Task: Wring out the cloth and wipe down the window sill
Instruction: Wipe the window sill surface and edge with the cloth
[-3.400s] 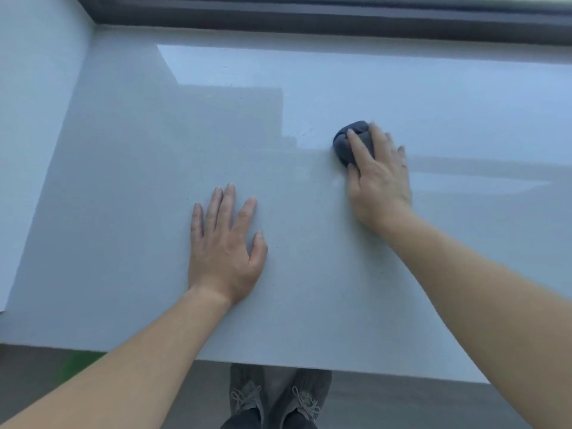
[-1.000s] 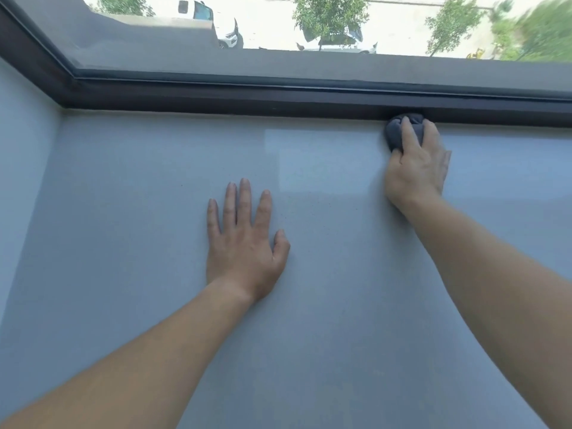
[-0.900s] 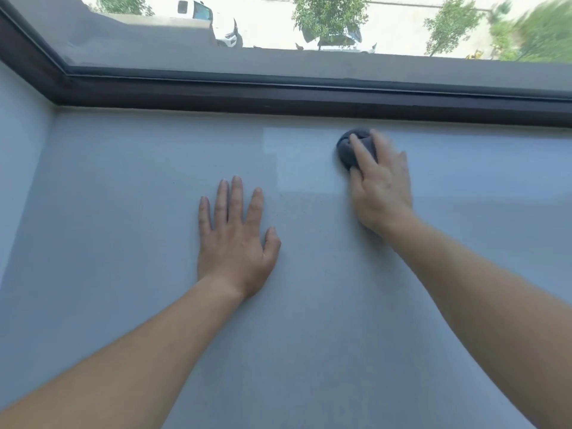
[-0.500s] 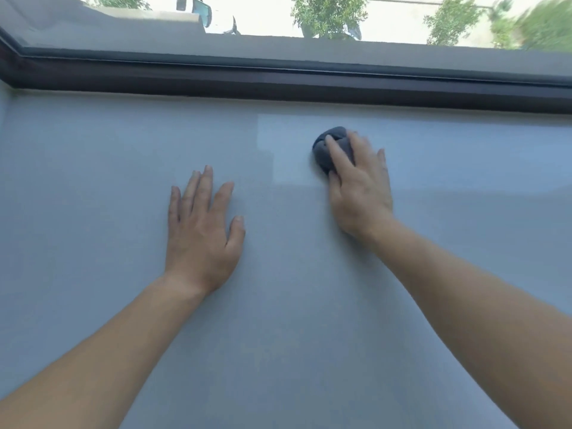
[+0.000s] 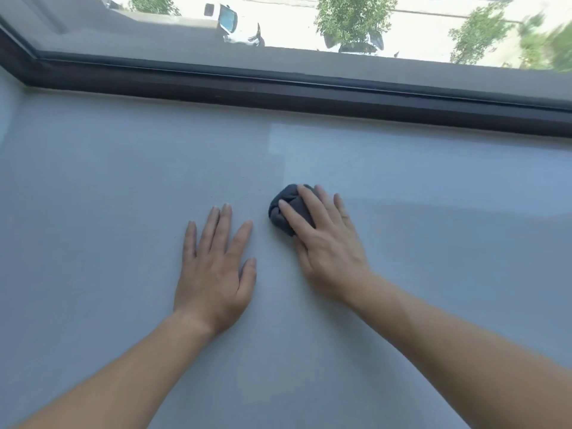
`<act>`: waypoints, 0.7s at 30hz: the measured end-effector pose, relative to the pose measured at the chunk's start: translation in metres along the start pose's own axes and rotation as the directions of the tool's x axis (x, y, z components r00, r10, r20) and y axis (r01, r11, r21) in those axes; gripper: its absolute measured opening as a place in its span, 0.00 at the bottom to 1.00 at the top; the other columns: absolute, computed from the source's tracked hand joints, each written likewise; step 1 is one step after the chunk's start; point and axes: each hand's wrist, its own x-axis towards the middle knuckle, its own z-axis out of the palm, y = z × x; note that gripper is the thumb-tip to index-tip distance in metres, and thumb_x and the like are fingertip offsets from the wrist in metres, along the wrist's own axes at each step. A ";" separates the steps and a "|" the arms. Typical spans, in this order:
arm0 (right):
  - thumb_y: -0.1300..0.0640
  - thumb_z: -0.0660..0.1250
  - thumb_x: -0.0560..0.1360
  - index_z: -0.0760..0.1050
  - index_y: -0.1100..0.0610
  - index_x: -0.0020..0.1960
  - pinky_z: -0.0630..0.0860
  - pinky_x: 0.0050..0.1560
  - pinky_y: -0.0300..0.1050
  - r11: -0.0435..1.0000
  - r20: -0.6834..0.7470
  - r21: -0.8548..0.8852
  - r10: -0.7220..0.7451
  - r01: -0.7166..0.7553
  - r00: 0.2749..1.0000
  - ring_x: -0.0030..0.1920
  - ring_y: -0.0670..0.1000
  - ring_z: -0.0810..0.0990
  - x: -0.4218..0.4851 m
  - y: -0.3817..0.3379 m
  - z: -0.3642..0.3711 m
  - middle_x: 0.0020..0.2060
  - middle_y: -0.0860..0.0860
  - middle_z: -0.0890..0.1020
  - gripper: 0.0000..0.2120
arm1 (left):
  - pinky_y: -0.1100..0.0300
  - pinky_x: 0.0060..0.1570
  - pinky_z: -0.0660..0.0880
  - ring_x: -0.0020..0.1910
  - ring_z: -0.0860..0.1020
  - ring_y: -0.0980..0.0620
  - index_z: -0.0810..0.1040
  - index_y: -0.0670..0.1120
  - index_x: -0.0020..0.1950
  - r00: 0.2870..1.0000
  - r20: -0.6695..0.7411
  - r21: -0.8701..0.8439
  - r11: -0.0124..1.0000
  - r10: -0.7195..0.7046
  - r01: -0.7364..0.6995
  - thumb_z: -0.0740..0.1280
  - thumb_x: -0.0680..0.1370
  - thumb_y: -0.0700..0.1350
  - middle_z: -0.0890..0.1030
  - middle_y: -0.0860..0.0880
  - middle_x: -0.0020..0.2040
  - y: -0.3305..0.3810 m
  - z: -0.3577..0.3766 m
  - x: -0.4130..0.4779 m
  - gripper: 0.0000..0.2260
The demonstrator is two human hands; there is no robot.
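Observation:
A dark grey cloth [image 5: 286,209], bunched into a ball, lies on the pale grey window sill [image 5: 108,187] near its middle. My right hand [image 5: 328,243] presses down on the cloth with fingers spread over it; most of the cloth is under the palm and fingers. My left hand [image 5: 215,267] rests flat on the sill just left of the cloth, fingers apart, holding nothing. A faint damp streak runs on the sill to the right of the cloth.
The dark window frame [image 5: 309,94] runs along the sill's far edge, with glass [image 5: 154,41] above it showing a street, cars and trees far below. A pale side wall [image 5: 4,113] closes the sill at the left.
My right hand has drawn the cloth back from the window frame toward me and leftward, close to my left hand. My left hand has stayed flat on the sill.

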 end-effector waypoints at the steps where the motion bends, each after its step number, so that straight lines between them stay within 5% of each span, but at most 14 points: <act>1: 0.56 0.61 0.77 0.62 0.47 0.77 0.45 0.78 0.59 0.998 0.046 -0.008 -0.063 0.064 0.997 0.78 0.60 0.55 -0.004 0.004 -0.003 0.78 0.53 0.59 0.29 | 0.38 0.76 0.48 0.81 0.50 0.47 0.63 0.47 0.78 1.000 0.004 0.002 1.000 -0.003 0.003 0.53 0.79 0.54 0.54 0.43 0.81 0.000 -0.001 0.000 0.28; 3: 0.57 0.62 0.77 0.62 0.47 0.77 0.45 0.78 0.59 0.999 0.043 -0.033 -0.024 0.025 0.999 0.78 0.60 0.56 0.009 0.031 -0.014 0.78 0.53 0.60 0.29 | 0.39 0.77 0.46 0.81 0.48 0.48 0.62 0.48 0.78 1.000 0.016 -0.001 1.000 -0.014 0.014 0.52 0.79 0.54 0.52 0.44 0.82 0.000 -0.001 0.000 0.28; 6: 0.56 0.59 0.80 0.61 0.49 0.78 0.47 0.78 0.59 0.926 -0.062 0.021 0.377 -0.376 0.924 0.77 0.60 0.57 0.042 0.076 -0.034 0.78 0.54 0.58 0.27 | 0.40 0.77 0.45 0.81 0.46 0.49 0.61 0.49 0.79 0.999 0.023 -0.014 1.000 -0.025 0.025 0.51 0.79 0.55 0.51 0.45 0.82 0.001 0.000 0.000 0.28; 8: 0.54 0.57 0.81 0.60 0.49 0.78 0.49 0.77 0.59 0.873 -0.102 0.062 0.487 -0.483 0.867 0.76 0.60 0.57 0.046 0.072 -0.036 0.78 0.53 0.57 0.26 | 0.40 0.77 0.45 0.81 0.46 0.49 0.61 0.49 0.79 0.999 0.019 -0.014 1.000 -0.026 0.026 0.51 0.79 0.55 0.51 0.45 0.82 0.002 0.001 0.001 0.28; 10: 0.53 0.58 0.81 0.61 0.50 0.78 0.51 0.77 0.61 0.936 -0.077 0.055 0.351 -0.348 0.933 0.77 0.60 0.56 0.025 0.042 -0.025 0.78 0.55 0.58 0.26 | 0.40 0.77 0.45 0.81 0.46 0.49 0.61 0.49 0.79 1.000 0.013 -0.010 1.000 -0.028 0.028 0.51 0.79 0.55 0.52 0.45 0.82 0.001 0.001 0.000 0.28; 12: 0.54 0.62 0.77 0.64 0.50 0.77 0.53 0.77 0.63 0.997 -0.013 0.044 0.062 -0.061 0.998 0.77 0.62 0.58 -0.014 0.010 -0.011 0.78 0.56 0.60 0.28 | 0.40 0.77 0.45 0.81 0.47 0.49 0.61 0.49 0.79 1.000 0.003 -0.011 1.000 -0.029 0.029 0.52 0.79 0.55 0.52 0.45 0.82 0.002 0.001 0.000 0.28; 15: 0.57 0.62 0.73 0.64 0.47 0.76 0.51 0.78 0.62 0.990 0.088 0.017 -0.139 0.138 0.986 0.77 0.61 0.59 -0.041 0.006 -0.007 0.78 0.54 0.61 0.31 | 0.41 0.77 0.45 0.81 0.47 0.49 0.62 0.49 0.78 1.000 -0.008 -0.014 1.000 -0.025 0.025 0.52 0.79 0.55 0.53 0.45 0.82 0.002 0.003 0.000 0.28; 18: 0.56 0.60 0.79 0.62 0.47 0.77 0.45 0.78 0.61 0.985 -0.004 0.015 0.172 -0.172 0.985 0.78 0.61 0.55 -0.007 0.046 -0.018 0.78 0.53 0.59 0.27 | 0.42 0.77 0.44 0.81 0.47 0.50 0.61 0.49 0.78 1.000 -0.005 -0.008 1.000 -0.026 0.026 0.52 0.79 0.55 0.52 0.45 0.82 0.002 0.005 0.000 0.28; 21: 0.55 0.57 0.81 0.58 0.47 0.79 0.42 0.78 0.59 0.873 -0.083 0.105 0.485 -0.476 0.871 0.79 0.58 0.50 0.020 0.062 -0.027 0.79 0.51 0.54 0.26 | 0.43 0.77 0.43 0.81 0.45 0.51 0.60 0.50 0.79 0.999 0.003 -0.008 0.999 -0.034 0.034 0.51 0.79 0.57 0.51 0.46 0.82 0.001 0.005 0.000 0.28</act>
